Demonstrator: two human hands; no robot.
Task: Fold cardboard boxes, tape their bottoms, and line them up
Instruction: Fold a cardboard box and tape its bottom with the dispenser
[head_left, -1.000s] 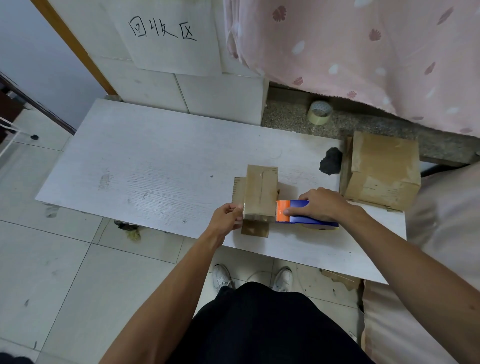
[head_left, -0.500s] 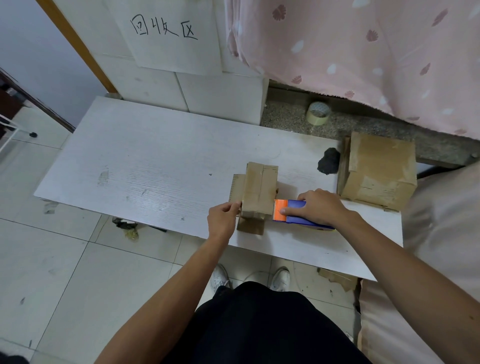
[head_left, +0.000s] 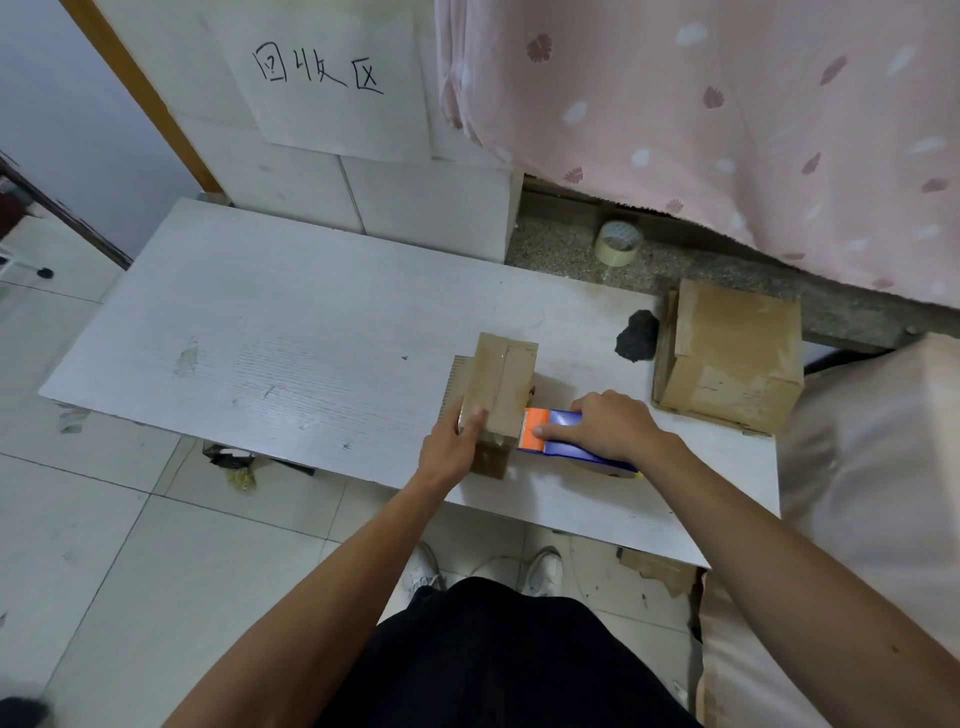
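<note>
A small brown cardboard box (head_left: 501, 382) stands bottom-up near the front edge of the white table (head_left: 291, 332), a strip of clear tape running along its top seam. My left hand (head_left: 451, 448) grips the box's near left corner. My right hand (head_left: 610, 428) holds a blue and orange tape dispenser (head_left: 553, 438), whose orange blade end touches the box's right side low down. A larger folded cardboard box (head_left: 730, 356) sits at the table's right end.
A black crumpled lump (head_left: 636, 336) lies between the two boxes. A roll of tape (head_left: 617, 243) rests on the stone ledge behind. A pink curtain (head_left: 727, 130) hangs above the ledge. A cushioned seat (head_left: 872, 467) borders the table's right end. My feet show below the table edge.
My left hand has slid up onto the box's near left corner. The dispenser stays against the box's right side; the view has shifted slightly.
</note>
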